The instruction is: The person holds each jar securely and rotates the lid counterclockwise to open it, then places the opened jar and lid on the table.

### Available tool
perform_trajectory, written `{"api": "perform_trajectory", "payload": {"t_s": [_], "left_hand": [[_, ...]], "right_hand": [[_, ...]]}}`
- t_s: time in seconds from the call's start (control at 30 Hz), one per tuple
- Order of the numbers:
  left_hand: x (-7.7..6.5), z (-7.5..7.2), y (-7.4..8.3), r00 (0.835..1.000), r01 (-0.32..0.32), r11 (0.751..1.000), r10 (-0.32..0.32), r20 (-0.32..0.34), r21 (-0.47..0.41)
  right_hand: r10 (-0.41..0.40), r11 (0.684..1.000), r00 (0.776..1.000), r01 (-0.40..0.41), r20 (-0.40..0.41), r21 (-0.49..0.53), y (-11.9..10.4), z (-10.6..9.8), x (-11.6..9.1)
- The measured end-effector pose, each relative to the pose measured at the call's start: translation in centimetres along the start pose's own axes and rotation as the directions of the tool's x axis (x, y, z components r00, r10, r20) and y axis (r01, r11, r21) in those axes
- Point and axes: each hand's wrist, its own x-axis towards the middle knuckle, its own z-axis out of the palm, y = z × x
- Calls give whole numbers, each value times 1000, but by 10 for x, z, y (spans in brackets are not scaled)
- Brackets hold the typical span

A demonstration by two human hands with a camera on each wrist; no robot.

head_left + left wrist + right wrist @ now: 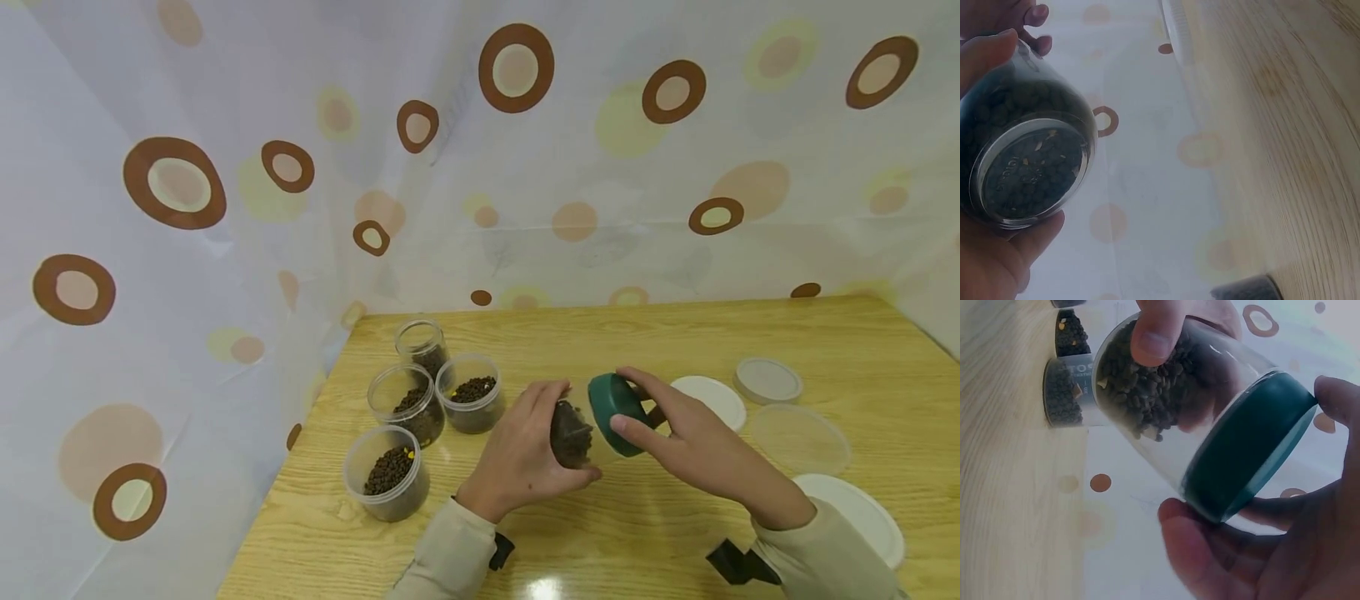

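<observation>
A clear jar [572,435] partly filled with dark brown pellets is held tilted above the table, and my left hand [521,454] grips it round the body. On the jar's mouth sits a green lid [1254,447], facing right. My right hand [693,442] grips the lid's rim with thumb and fingers spread around it. In the left wrist view the jar's round base [1032,172] faces the camera, with pellets and a few pale bits behind it. The right wrist view shows the pellets gathered toward the base end.
Several open clear tubs with brown pellets stand on the wooden table [637,533] at the left, among them a front tub [386,487]. Loose lids lie at the right: a white lid [855,512], a clear lid [801,437] and others behind. A patterned sheet [450,275] hangs behind the table.
</observation>
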Motion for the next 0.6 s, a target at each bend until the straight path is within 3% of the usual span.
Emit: {"api": "perform_trajectory", "payload": {"t_s": [0.17,0.27,0.6], "left_hand": [[-1,4,0,999,-40,998,41,-27,48],[-3,5,0,998,-52,998,53,-28,44],[-5,4,-1,994,-96,994,99,-37,60]], "right_hand": [[125,992,990,-124,62,-33,-6,0,1],[155,987,986,-152,64,-42,-7,1,1],[48,999,991,-47,123,-9,1,2,-1]]}}
